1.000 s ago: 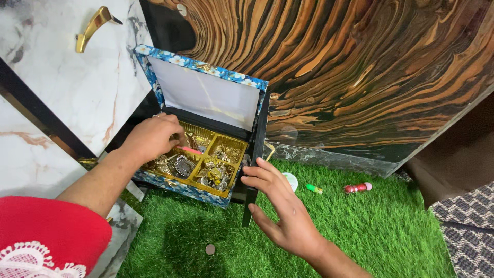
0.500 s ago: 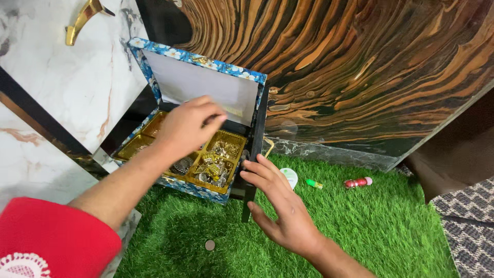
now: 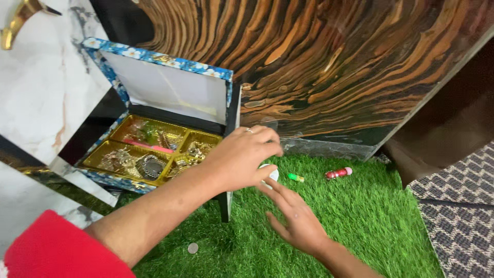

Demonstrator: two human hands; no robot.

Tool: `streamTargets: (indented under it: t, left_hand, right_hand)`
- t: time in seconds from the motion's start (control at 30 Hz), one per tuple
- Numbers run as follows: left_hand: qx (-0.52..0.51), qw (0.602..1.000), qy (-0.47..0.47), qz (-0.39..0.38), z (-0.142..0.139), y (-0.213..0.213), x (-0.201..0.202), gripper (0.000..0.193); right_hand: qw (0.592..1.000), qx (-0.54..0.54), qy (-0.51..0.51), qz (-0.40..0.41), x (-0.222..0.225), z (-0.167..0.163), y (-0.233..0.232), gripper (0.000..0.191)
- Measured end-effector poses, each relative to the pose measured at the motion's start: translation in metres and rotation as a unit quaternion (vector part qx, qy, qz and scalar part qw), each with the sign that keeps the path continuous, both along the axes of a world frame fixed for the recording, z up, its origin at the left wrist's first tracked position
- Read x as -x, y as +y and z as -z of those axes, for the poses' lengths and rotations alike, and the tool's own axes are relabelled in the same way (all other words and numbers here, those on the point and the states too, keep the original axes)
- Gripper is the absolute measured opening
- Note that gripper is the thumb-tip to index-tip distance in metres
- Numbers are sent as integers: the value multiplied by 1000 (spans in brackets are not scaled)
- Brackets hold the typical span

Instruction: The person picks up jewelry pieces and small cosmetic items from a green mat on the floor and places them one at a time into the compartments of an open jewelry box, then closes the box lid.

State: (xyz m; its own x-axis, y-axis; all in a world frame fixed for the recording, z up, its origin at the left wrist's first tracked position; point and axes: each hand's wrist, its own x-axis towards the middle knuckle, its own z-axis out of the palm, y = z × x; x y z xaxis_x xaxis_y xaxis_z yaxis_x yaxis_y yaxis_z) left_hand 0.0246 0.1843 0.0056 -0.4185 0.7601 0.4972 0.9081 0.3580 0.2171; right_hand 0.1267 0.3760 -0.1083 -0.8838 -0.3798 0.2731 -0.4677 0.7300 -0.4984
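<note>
A blue floral box point(image 3: 170, 64) stands open on the green turf, its white-lined lid upright. Its gold compartments point(image 3: 154, 149) hold several pieces of jewellery. My left hand point(image 3: 242, 157), with a ring on one finger, reaches across the box's right edge and curls its fingers over a small white round object point(image 3: 271, 174) on the turf. My right hand point(image 3: 293, 216) lies just below, palm up with fingers spread, its fingertips at the same white object. It is unclear whether the left hand has gripped it.
A small green item point(image 3: 295, 177) and a red and pink tube point(image 3: 338, 173) lie on the turf point(image 3: 360, 226) to the right. A coin point(image 3: 192, 248) lies near the front. A wood-grain panel point(image 3: 334, 62) rises behind, a marble panel point(image 3: 41, 87) at left, a patterned mat point(image 3: 458, 206) at right.
My left hand has left the box's compartments and swung right, over the box's edge, down to the white object. My right hand has shifted slightly lower and to the right.
</note>
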Motion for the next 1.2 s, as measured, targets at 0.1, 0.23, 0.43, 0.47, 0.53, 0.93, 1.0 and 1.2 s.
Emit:
streamTargets:
  t: [0.1,0.23,0.43,0.47,0.53,0.93,1.0,1.2]
  left_hand:
    - [79,994,-58,-40,1,7,2,25]
    - [149,985,-56,-59,-1,15,3,21]
    - [202,975,-61,-74,-6,29,4,23]
    - [202,974,-65,-75,-7,31,4,24]
    - [199,974,-74,-73,-9,35,6,23]
    - [203,972,-98,-68,-2,52,25,23]
    - [214,969,-98,-75,0,54,28,23]
    - [209,971,-94,-75,5,55,33,23]
  right_hand:
    - [994,16,-78,72,3,32,44,71]
    - [965,42,-146,213,13,83,111,70]
    - [852,221,-255,400,27,146,200,64]
    - [859,228,-231,397,30,154,210,62]
    - [869,240,-184,391,38,169,224,59]
    - [877,229,-184,380,112,212,239,92]
    - [872,182,-209,403,122,206,239,94]
    - [859,115,-255,430,133,198,238,82]
